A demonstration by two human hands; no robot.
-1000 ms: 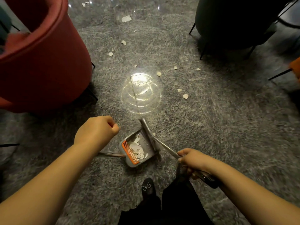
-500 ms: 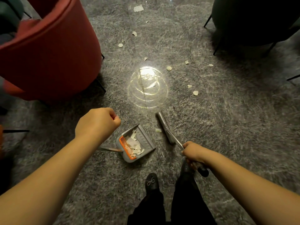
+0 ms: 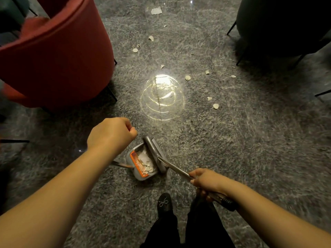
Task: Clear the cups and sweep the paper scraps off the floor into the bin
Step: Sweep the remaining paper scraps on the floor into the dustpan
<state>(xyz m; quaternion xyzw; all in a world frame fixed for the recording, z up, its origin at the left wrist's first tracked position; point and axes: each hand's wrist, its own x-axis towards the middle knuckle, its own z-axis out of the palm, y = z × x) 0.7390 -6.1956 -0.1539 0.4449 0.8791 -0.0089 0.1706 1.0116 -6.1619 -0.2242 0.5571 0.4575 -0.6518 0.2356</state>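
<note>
A grey dustpan (image 3: pixel 136 173) with an orange comb edge sits on the floor and holds several white paper scraps (image 3: pixel 146 161). My left hand (image 3: pixel 111 134) is fisted above it, gripping the dustpan's long handle, which is mostly hidden under my arm. My right hand (image 3: pixel 206 181) grips the broom handle (image 3: pixel 176 168); the grey broom head (image 3: pixel 154 153) lies across the dustpan's mouth. More paper scraps (image 3: pixel 215 106) lie scattered on the grey floor ahead, with one larger piece (image 3: pixel 156 10) far off. No cups or bin are in view.
A red tub chair (image 3: pixel 59 56) stands at the left, close to the dustpan. A dark chair (image 3: pixel 279 24) on thin black legs stands at the upper right. A bright lamp reflection (image 3: pixel 162 97) shines on the glossy floor. My black shoe (image 3: pixel 164 203) is at the bottom.
The broom head swung from the floor right of the dustpan back onto its mouth. My right hand drew in with the handle. The dustpan stayed where it was.
</note>
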